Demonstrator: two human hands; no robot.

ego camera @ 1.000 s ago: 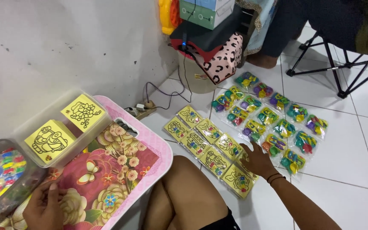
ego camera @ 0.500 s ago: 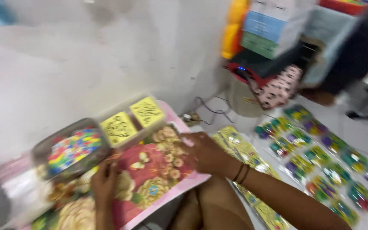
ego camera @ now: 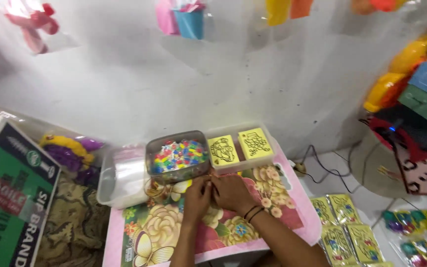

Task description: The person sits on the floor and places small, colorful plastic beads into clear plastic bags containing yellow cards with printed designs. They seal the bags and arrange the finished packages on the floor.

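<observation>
My left hand [ego camera: 197, 195] and my right hand [ego camera: 231, 193] meet fingertip to fingertip on a small pink table with a floral top [ego camera: 277, 210]. They sit just in front of a clear tub of small multicoloured pieces [ego camera: 176, 155]. Whether the fingers pinch anything between them is too small to tell. Two dark bands circle my right wrist. To the right of the tub, a clear tray holds two yellow picture cards [ego camera: 240, 146].
A clear white tub of plastic bags [ego camera: 122, 175] stands left of the bead tub. A green printed box [ego camera: 11, 198] leans at far left. Yellow card packets [ego camera: 347, 227] and colourful packets [ego camera: 416, 232] lie on the floor at right, near cables [ego camera: 317, 168] and a leopard-print container [ego camera: 421, 173].
My right hand left the packets on the floor and came up onto the table to join my left hand. The view swung left and up toward the wall.
</observation>
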